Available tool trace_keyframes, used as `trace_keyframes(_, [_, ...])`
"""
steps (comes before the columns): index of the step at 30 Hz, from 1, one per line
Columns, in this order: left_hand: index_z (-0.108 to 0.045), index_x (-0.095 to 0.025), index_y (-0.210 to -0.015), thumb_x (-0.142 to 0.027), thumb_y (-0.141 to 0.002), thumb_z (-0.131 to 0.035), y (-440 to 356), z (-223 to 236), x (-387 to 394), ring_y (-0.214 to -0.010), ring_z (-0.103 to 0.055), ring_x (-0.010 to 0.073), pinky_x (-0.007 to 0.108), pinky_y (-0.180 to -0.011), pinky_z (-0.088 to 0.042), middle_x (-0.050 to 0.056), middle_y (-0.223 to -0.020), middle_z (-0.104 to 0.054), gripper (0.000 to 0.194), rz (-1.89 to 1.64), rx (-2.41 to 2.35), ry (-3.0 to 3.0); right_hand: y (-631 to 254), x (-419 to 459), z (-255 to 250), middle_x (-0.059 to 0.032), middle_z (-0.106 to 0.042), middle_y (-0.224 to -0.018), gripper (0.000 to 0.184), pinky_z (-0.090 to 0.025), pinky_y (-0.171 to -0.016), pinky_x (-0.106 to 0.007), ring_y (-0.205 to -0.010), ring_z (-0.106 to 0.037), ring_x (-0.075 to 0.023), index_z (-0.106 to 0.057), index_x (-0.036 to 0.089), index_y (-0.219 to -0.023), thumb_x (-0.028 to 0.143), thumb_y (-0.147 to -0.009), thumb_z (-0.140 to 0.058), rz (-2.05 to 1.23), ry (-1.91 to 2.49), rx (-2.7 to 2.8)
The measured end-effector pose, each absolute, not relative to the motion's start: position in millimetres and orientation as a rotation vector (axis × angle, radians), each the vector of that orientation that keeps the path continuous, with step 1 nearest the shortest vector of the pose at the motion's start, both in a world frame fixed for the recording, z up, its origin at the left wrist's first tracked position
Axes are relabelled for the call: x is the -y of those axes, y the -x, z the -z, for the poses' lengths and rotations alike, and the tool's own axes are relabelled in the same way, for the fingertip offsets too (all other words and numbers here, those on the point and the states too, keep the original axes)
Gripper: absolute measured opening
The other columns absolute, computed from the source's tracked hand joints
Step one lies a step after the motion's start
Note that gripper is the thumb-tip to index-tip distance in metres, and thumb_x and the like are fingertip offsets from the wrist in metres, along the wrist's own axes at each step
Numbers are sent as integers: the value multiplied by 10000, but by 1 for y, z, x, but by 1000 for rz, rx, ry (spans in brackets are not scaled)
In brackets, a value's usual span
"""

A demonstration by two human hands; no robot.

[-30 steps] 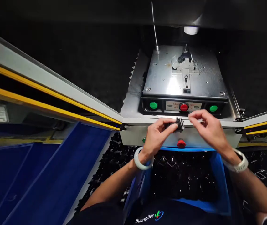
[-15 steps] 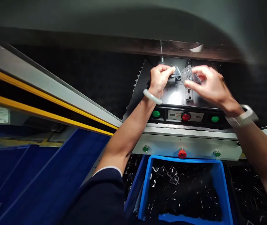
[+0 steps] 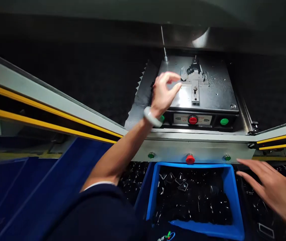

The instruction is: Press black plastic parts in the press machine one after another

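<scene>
My left hand (image 3: pixel 163 92) hovers over the left side of the metal machine plate (image 3: pixel 213 93), fingers loosely curled and apart, holding nothing. Just right of its fingertips a small black part (image 3: pixel 192 69) sits in the fixture (image 3: pixel 194 80) at the back of the plate. My right hand (image 3: pixel 271 190) is low on the right, fingers stretched out flat over a dark pile of parts, right of the blue bin (image 3: pixel 195 197). It holds nothing.
A panel with green buttons (image 3: pixel 224 121) and a red button (image 3: pixel 192 119) fronts the plate; a lower grey bar carries another red button (image 3: pixel 189 158). Yellow-striped guard rails (image 3: pixel 57 110) angle in from the left and right. Dark blue crates (image 3: pixel 32 187) stand at left.
Both hands have left the fixture, where the black part now sits. The left hand drew back slightly; the right hand dropped down to the right of the blue bin.
</scene>
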State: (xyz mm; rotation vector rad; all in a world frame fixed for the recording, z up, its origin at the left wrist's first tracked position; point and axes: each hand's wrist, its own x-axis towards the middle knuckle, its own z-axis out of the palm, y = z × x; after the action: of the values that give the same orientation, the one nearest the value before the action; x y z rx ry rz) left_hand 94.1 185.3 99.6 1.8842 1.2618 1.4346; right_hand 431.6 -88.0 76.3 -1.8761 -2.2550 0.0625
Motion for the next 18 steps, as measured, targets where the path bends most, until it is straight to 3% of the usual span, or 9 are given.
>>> trace_keyframes(3, [-758,-163,-1029,-234,-975,-660,-54,-71,-89,-824,-668,148,305,-804,-528,45,-964,-748,132,-1287,-1447,-1893,-421,56,-53,-64,-762,-1135,434,-497,-632,-359,-968,-720,-262,-690,281,-1217,551,-1076,-381,-109,1936,2312])
trace_keyframes(6, [-762,-201,-1030,-294,-985,-650,-15,-36,-21,-734,-625,141,286,-698,-499,35,-931,-722,152,-1018,-1535,-1966,-425,39,-33,-64,-751,-1042,319,-448,-634,-344,-950,-703,-253,-671,247,-1091,463,-1063,-439,-222,2034,2303])
trace_keyframes(9, [-738,-214,-1145,-358,-958,-677,17,-8,-1,-804,-635,175,302,-684,-512,79,-1127,-662,243,-676,-1549,-2102,-429,35,-23,-53,-738,-1007,195,-392,-605,-333,-888,-678,-235,-630,247,-1055,409,-1009,-533,-345,2125,2272])
trace_keyframes(12, [-689,-239,-1264,-336,-958,-661,35,4,-7,-932,-660,228,360,-785,-545,108,-1281,-588,322,-389,-1509,-2244,-428,34,-17,-60,-733,-1018,163,-374,-602,-338,-893,-662,-237,-616,247,-1053,384,-992,-549,-379,2139,2254])
trace_keyframes(18, [-655,-273,-1322,-226,-989,-584,31,5,-6,-1108,-645,324,443,-859,-497,138,-1337,-607,343,-231,-1622,-2455,-418,37,-15,-103,-719,-1011,217,-407,-695,-389,-963,-630,-275,-636,243,-1071,309,-1056,-430,-169,2080,2293])
